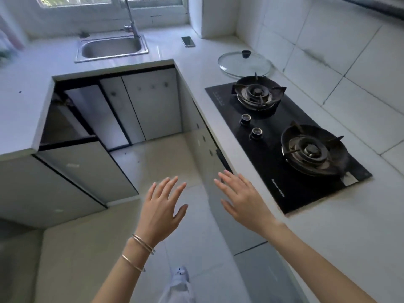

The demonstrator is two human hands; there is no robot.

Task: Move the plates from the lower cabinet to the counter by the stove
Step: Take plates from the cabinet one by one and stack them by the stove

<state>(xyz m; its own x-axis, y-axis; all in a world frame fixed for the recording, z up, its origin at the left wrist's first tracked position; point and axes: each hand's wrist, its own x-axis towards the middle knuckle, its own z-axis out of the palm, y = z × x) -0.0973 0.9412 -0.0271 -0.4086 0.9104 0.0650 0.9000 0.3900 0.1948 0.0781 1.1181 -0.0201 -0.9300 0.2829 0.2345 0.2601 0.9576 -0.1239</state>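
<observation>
Your lower cabinet (62, 125) stands open up-left of your left fingers (169, 184); the white counter (341, 232) lies right of your right fingers (227, 178).

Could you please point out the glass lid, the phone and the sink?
glass lid (242, 66), head view, clear glass below the knob.
phone (188, 41), head view, middle of its screen.
sink (111, 48), head view, bare basin floor.

I see a white tabletop (328, 237) running round three sides. Right run: black two-burner stove (273, 162) set into it. Glass lid (242, 64) with a black knob lies just behind the far burner. Phone (188, 41) near the back corner. Far run: steel sink (111, 48), tap (131, 20) behind it.
</observation>
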